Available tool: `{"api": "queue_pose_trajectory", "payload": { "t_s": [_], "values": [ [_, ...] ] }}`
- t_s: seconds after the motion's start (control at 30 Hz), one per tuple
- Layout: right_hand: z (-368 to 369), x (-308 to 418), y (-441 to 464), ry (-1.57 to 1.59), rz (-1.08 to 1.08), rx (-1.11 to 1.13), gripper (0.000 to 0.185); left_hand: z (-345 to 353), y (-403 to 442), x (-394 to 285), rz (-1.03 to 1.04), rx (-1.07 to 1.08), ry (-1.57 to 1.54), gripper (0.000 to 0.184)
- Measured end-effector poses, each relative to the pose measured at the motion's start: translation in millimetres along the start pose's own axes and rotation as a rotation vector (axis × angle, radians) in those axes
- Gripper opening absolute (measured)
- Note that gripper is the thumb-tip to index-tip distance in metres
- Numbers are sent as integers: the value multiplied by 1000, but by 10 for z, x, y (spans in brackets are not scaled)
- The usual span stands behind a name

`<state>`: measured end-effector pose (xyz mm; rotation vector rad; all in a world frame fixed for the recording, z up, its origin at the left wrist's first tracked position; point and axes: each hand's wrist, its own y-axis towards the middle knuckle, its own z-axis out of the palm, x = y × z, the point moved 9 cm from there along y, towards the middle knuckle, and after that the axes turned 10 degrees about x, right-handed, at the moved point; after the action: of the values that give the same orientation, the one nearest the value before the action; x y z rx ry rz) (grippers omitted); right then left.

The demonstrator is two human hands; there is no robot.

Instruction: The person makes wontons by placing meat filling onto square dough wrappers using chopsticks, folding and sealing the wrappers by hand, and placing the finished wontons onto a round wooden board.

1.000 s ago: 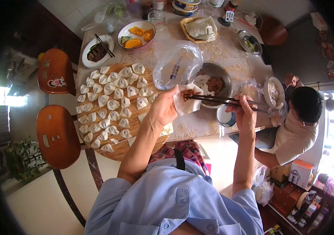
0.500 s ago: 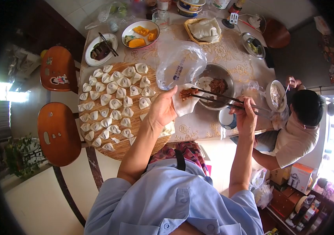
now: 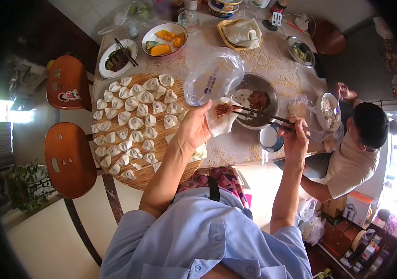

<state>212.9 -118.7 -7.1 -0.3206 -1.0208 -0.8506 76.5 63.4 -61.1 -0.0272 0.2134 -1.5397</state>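
My left hand (image 3: 195, 125) holds up a pale dumpling wrapper (image 3: 220, 124) by its left side. A clump of reddish meat filling (image 3: 223, 109) sits on the wrapper's upper part. My right hand (image 3: 295, 138) is closed around a pair of dark chopsticks (image 3: 267, 115), whose tips touch the filling. Behind them stands a metal bowl (image 3: 275, 90) with more meat filling (image 3: 258, 101) inside. To the left, a round wooden board (image 3: 161, 135) carries several rows of folded dumplings (image 3: 136, 123). Some loose wrappers (image 3: 198, 154) lie at the board's right edge, partly behind my left forearm.
A clear plastic bag (image 3: 212, 69) lies beyond the wrapper. A small bowl (image 3: 270, 138) is near my right hand. Further back are a bowl of orange pieces (image 3: 182, 31), a plate with chopsticks (image 3: 132, 65) and a basket (image 3: 222, 35). Another person (image 3: 354, 158) eats at the right.
The chopstick tips have shifted slightly on the filling, and my right hand has moved a little right and down. The filling now sits as a fuller clump on the wrapper.
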Motion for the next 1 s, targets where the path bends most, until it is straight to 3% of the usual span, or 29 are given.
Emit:
{"api": "queue_pose_trajectory", "payload": {
  "t_s": [0.7,1.0],
  "values": [
    [15,-71,-8,-64,34,14,21,69,21,35,-8,30,24,37],
    [-242,-104,-59,225,-17,-51,22,43,6,14,3,14,-1,37]
  ]
}}
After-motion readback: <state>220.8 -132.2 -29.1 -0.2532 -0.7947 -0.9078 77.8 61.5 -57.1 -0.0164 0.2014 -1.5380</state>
